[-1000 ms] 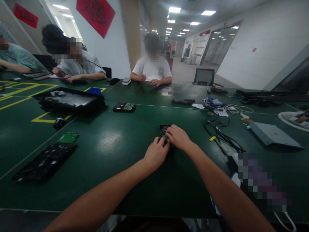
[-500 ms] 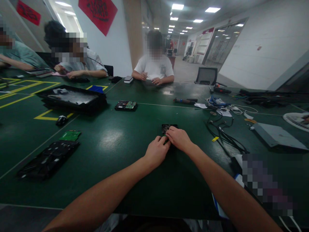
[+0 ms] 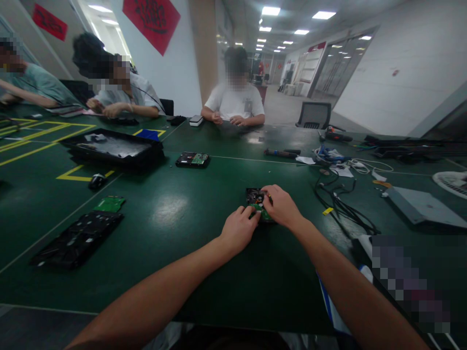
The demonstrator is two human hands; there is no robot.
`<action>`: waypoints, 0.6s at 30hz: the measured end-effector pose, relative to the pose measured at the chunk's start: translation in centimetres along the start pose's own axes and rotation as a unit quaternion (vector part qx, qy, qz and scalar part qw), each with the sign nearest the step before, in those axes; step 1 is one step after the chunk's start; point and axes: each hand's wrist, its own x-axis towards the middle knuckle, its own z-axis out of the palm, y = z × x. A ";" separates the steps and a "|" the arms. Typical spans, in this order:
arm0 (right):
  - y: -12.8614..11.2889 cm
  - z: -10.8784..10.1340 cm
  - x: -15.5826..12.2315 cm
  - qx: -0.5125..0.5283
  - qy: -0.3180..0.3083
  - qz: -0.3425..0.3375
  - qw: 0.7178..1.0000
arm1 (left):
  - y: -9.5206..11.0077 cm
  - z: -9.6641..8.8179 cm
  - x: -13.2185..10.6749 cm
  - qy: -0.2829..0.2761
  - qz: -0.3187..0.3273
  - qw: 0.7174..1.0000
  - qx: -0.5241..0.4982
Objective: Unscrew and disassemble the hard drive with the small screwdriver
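Observation:
On the green table in front of me lies a small black hard drive [image 3: 253, 193] with a green circuit board [image 3: 263, 213] on its near part. My left hand [image 3: 240, 224] is closed at the drive's near left side, its fingertips on the board. Curled over the right side of the drive is my right hand [image 3: 280, 205], thumb and fingers drawn together. Its fingers hide the drive's far right corner, and whether a small part sits between them is not visible.
At left are a black drive case [image 3: 78, 238], a loose green board [image 3: 109, 204], a mouse [image 3: 97, 181] and a black tray [image 3: 146, 154]. Another drive [image 3: 192, 159] lies ahead. Cables [image 3: 337, 204] and a grey box [image 3: 425, 204] are at right. Several people sit across the table.
My right hand has moved right, away from my left fingers, uncovering more of the drive and its green board. My left hand stays nearly in place. The view has shifted slightly.

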 end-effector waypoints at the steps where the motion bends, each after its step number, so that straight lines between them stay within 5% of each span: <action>1: 0.3 -0.3 0.0 0.020 0.038 0.016 0.999 | 0.1 0.1 0.0 -0.001 -0.001 1.000 0.000; 7: 0.8 -3.4 0.2 0.071 0.159 0.046 0.984 | 0.9 0.8 0.0 0.004 0.009 0.999 -0.035; 12: -1.1 -5.3 -0.2 0.140 0.167 0.067 0.974 | 1.1 0.2 -0.2 0.039 -0.026 0.993 -0.108; 18: -5.2 -5.6 -1.5 0.191 0.113 0.027 0.975 | 1.0 -0.3 -0.2 0.186 -0.045 0.958 -0.213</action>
